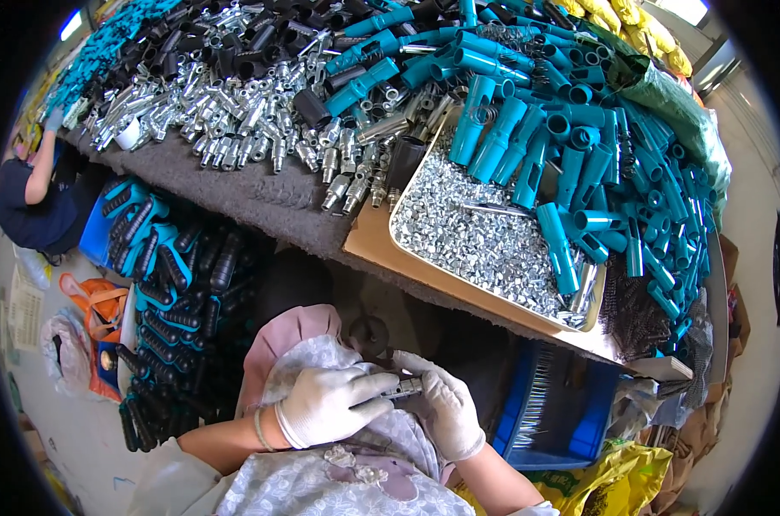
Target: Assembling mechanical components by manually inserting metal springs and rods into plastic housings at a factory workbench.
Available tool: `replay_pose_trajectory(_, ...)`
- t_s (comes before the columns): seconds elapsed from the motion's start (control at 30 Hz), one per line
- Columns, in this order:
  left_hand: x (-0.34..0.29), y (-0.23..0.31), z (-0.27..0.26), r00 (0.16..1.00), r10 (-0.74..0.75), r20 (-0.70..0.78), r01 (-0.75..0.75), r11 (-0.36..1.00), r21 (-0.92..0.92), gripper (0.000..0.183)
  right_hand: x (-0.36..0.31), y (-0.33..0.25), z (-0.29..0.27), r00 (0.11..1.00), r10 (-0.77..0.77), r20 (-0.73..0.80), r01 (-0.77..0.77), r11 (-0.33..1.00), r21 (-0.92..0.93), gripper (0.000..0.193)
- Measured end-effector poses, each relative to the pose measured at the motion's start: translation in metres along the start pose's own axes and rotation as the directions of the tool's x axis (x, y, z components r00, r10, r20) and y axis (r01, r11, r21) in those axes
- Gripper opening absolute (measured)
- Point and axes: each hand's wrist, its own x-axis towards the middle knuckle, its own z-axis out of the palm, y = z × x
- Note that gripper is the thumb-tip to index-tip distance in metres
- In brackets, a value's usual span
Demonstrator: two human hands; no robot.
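Both of my hands wear white gloves and meet low in front of my body, above my lap. Between them is a short, silver cylindrical metal fitting (404,389), lying roughly level. My left hand (331,408) has its fingers closed on the near-left end of the fitting. Thumb and fingers of my right hand (450,409) close round its other end. The fingers cover much of the piece, so its full shape is hidden. Similar silver metal fittings (250,116) lie heaped on the grey-covered table (261,193) ahead.
A tray (396,236) of small metal bits stands on the table, with teal plastic tubes (501,142) piled behind. Dark springs (635,310) lie to its right. Below are a blue bin (512,404) and black-and-teal handled parts (175,318). Another person (37,202) works far left.
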Motion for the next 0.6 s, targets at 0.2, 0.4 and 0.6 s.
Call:
replay_pose_trajectory(0.2, -0.002, -0.005, 0.005, 0.997, 0.078, 0.024, -0.081, 0.976, 0.201, 0.033, 0.002, 0.004, -0.001, 0.997, 0.079, -0.016, -0.075, 0.983, 0.167, 0.063)
replay_pose_trajectory(0.4, 0.008, -0.007, -0.002, 0.997, 0.033, -0.063, -0.035, 0.999, -0.032, 0.030, 0.006, -0.006, -0.008, 1.000, 0.018, -0.005, -0.017, 0.999, 0.039, 0.065)
replay_pose_trajectory(0.6, 0.012, -0.009, -0.014, 0.997, 0.071, -0.038, -0.070, 0.997, 0.032, 0.029, 0.000, -0.080, -0.011, 0.895, -0.446, 0.033, 0.352, 0.658, -0.666, 0.025)
